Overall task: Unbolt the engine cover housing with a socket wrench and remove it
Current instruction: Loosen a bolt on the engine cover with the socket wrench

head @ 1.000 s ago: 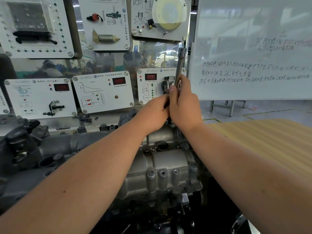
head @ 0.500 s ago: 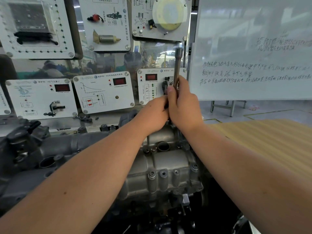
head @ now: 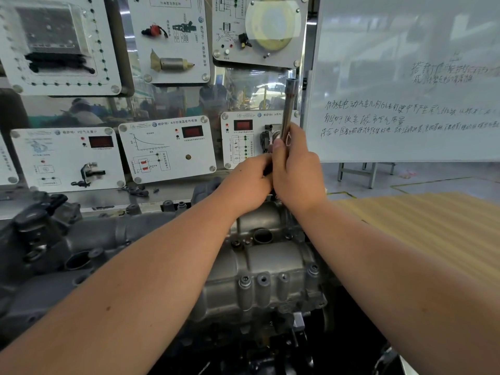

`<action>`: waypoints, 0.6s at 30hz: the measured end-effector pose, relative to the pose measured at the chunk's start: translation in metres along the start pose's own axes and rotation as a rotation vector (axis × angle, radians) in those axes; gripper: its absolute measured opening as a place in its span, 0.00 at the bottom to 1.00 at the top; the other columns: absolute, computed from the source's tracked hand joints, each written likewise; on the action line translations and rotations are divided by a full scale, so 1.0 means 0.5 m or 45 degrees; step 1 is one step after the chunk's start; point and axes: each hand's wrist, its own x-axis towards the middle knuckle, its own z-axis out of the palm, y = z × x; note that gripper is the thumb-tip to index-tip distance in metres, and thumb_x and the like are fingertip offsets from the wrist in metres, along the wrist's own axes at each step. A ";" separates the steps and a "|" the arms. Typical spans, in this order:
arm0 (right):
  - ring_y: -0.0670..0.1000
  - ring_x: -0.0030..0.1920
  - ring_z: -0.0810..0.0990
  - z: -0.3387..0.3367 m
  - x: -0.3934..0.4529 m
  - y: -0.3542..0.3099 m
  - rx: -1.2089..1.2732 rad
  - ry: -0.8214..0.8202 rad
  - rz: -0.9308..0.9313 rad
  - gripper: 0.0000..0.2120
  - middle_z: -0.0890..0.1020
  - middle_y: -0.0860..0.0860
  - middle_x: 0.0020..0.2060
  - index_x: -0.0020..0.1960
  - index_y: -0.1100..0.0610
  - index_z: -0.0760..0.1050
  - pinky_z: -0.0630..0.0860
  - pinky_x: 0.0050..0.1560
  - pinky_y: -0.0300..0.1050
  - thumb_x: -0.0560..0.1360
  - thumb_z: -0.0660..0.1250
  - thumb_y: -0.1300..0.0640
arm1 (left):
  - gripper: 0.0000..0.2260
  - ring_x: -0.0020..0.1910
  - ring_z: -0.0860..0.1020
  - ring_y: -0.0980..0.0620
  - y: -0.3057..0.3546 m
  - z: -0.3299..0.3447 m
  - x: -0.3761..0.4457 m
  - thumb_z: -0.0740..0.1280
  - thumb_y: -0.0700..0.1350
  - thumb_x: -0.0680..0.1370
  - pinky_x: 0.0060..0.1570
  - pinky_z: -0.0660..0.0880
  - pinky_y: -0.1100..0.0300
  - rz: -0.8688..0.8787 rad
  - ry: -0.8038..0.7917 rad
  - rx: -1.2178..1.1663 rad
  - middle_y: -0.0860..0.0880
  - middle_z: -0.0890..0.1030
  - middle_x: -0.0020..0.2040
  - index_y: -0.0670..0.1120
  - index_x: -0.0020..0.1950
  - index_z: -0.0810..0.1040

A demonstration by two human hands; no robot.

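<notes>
Since a moment ago the socket wrench [head: 288, 109] has swung slightly upright—right hand [head: 295, 169] wrapped round its shaft for leverage, left hand [head: 247, 182] closed beside it, steadying—over the engine cover housing's [head: 259, 269] far edge.

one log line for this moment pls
right hand: grips wrench, shaft upright | left hand: beside it, grip hidden | engine cover: still on

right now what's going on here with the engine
A person is working at the far end of a grey engine cover housing. The right hand grips a metal socket wrench, which stands nearly upright with its top above the fist. The left hand is closed beside it, on a dark part that cannot be made out. The housing sits on the engine, and bolts show along its near edge.
</notes>
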 end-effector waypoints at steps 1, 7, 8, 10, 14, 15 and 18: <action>0.55 0.42 0.80 -0.001 -0.001 -0.002 0.018 0.000 0.000 0.18 0.84 0.53 0.44 0.72 0.55 0.66 0.75 0.41 0.51 0.84 0.57 0.49 | 0.10 0.42 0.79 0.64 0.002 0.000 0.001 0.62 0.42 0.83 0.40 0.75 0.67 -0.010 0.012 0.009 0.58 0.81 0.46 0.58 0.55 0.74; 0.57 0.36 0.76 0.000 0.001 0.001 -0.038 0.002 -0.057 0.12 0.76 0.52 0.33 0.46 0.57 0.67 0.72 0.36 0.54 0.84 0.58 0.51 | 0.12 0.50 0.81 0.53 0.004 0.001 -0.004 0.63 0.42 0.82 0.50 0.78 0.58 -0.009 0.034 -0.006 0.53 0.83 0.54 0.53 0.64 0.76; 0.56 0.34 0.74 0.002 0.001 0.001 -0.047 0.004 -0.049 0.11 0.74 0.50 0.32 0.45 0.56 0.66 0.69 0.35 0.51 0.85 0.57 0.52 | 0.12 0.51 0.81 0.54 0.003 0.001 -0.005 0.62 0.43 0.83 0.50 0.78 0.59 -0.005 0.019 -0.016 0.52 0.83 0.55 0.53 0.65 0.76; 0.51 0.32 0.72 0.002 0.003 0.003 -0.053 0.015 -0.009 0.10 0.73 0.46 0.31 0.47 0.55 0.66 0.65 0.35 0.48 0.85 0.56 0.52 | 0.12 0.52 0.79 0.54 0.003 0.002 -0.007 0.60 0.45 0.85 0.50 0.74 0.66 -0.004 -0.020 -0.019 0.50 0.83 0.59 0.52 0.68 0.75; 0.56 0.38 0.79 -0.001 0.003 0.003 0.010 0.028 0.034 0.11 0.81 0.52 0.39 0.61 0.55 0.70 0.71 0.37 0.50 0.85 0.55 0.51 | 0.12 0.54 0.80 0.51 0.006 0.003 -0.007 0.59 0.44 0.85 0.53 0.75 0.61 0.000 -0.052 -0.003 0.49 0.83 0.60 0.51 0.67 0.76; 0.56 0.40 0.80 -0.002 0.002 0.001 0.026 0.026 0.037 0.14 0.83 0.53 0.42 0.65 0.55 0.69 0.73 0.38 0.50 0.85 0.56 0.50 | 0.11 0.52 0.81 0.52 0.007 0.002 -0.006 0.60 0.44 0.85 0.53 0.77 0.57 0.001 -0.042 0.013 0.49 0.84 0.57 0.52 0.65 0.76; 0.56 0.43 0.81 -0.006 0.002 0.000 0.032 0.020 0.028 0.15 0.83 0.52 0.42 0.62 0.55 0.72 0.77 0.43 0.53 0.83 0.60 0.45 | 0.08 0.47 0.81 0.54 0.008 0.002 -0.002 0.62 0.43 0.83 0.48 0.79 0.55 -0.008 -0.009 0.042 0.52 0.83 0.50 0.53 0.60 0.76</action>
